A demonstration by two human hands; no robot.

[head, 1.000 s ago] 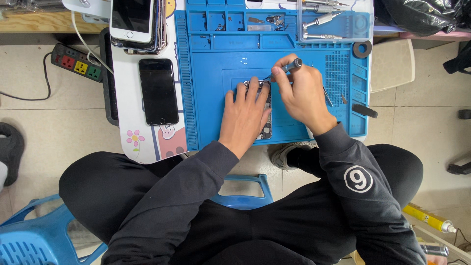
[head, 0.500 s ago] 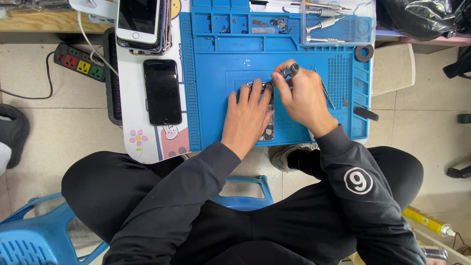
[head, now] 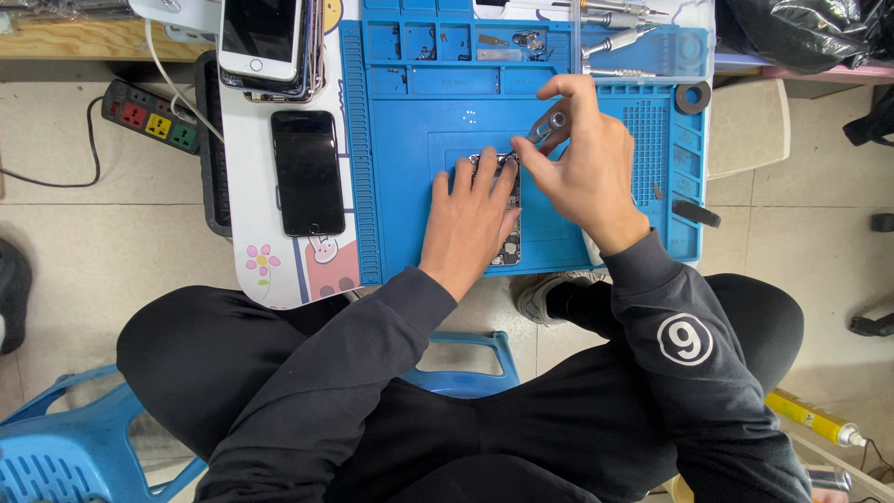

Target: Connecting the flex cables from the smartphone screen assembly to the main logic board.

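I see the blue repair mat [head: 410, 214] on the worktop [head: 279, 270], nearer in view than a second ago. My left hand [head: 470, 219] still lies flat, fingers spread, pinning the opened phone [head: 506, 244] at mat centre. My right hand [head: 587, 168] has lifted, pinching the small screwdriver [head: 549, 126] above the phone's top edge.

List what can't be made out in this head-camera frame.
- Opened phone: mostly covered by the left hand.
- Screwdriver tip: hidden behind the right hand fingers.
- Small parts in the blue mat's top trays: too small to tell.
- Stacked phones: cut off by the top edge.
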